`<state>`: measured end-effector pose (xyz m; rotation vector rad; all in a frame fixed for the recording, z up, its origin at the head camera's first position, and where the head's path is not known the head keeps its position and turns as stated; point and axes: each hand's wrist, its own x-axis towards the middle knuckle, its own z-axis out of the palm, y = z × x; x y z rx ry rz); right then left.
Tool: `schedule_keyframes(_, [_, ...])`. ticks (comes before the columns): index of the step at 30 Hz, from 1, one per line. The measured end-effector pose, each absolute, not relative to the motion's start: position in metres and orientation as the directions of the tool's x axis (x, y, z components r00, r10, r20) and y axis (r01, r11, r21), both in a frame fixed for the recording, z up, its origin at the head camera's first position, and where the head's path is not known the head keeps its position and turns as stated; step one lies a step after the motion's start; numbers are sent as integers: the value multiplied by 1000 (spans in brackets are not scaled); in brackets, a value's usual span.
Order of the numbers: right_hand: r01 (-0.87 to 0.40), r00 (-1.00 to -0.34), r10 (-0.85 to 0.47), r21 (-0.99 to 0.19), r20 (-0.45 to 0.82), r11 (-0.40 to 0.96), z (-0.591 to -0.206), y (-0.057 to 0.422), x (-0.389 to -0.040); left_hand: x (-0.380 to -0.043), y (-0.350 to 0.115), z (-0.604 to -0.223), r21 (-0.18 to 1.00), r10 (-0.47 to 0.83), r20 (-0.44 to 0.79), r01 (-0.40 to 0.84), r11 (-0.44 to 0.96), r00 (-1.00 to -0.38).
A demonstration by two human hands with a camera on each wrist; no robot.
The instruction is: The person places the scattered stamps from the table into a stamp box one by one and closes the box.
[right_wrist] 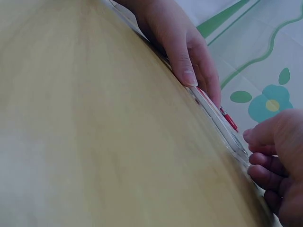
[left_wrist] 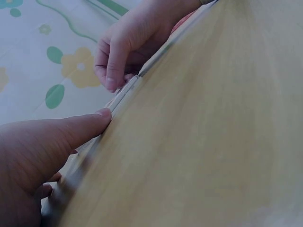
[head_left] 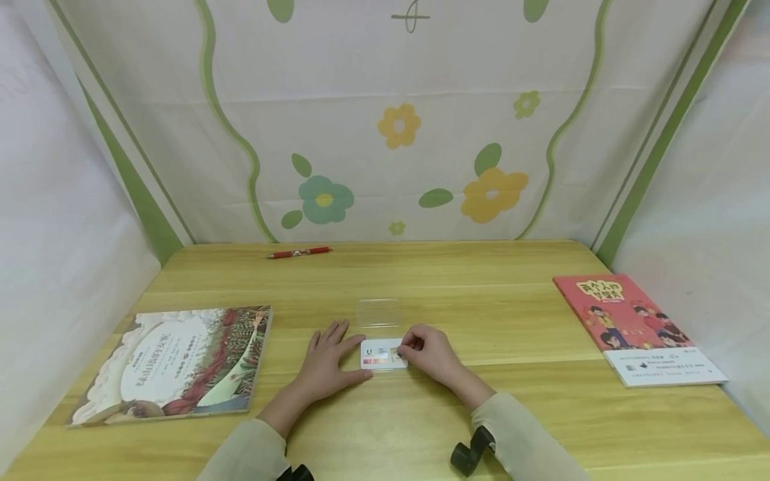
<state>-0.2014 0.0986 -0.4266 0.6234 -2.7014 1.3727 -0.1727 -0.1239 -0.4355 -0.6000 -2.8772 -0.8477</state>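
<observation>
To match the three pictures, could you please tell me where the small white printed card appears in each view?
Head: small white printed card at table centre, between both hands.
Left wrist: seen edge-on, a thin strip upper left.
Right wrist: edge-on at right.
Shared landmark: the flat left hand beside it.

1. Head view: bright, even, diffuse light; shadows faint and soft.
2. Straight lines bow toward its edges.
3. Both wrist views: table blurred, out of focus up close.
4. No glare seen.

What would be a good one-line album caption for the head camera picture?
Two hands at a wooden table: left hand flat beside a small card, right hand pinching its edge.
</observation>
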Motion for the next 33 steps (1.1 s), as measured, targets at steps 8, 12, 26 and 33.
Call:
schedule_keyframes(8, [-311,-929,-333,-825,160,471,-416,110,-215,-184,-129,-427,553,327,152,354,754,-933])
schedule_keyframes(12, [-302,-934,-324,-822,152,484,-408,116,-226,-198,-129,-410,612,275,124,291,736,-954])
schedule_keyframes(26, [-278,-927,-374,-741,38,612,-420,105,-264,-238,-129,-423,731,74,64,97,675,-995])
schedule_keyframes(33, [-334,-919,-393,-556,14,761,-427,105,-269,-237,-124,-424,569,141,25,130,812,-990])
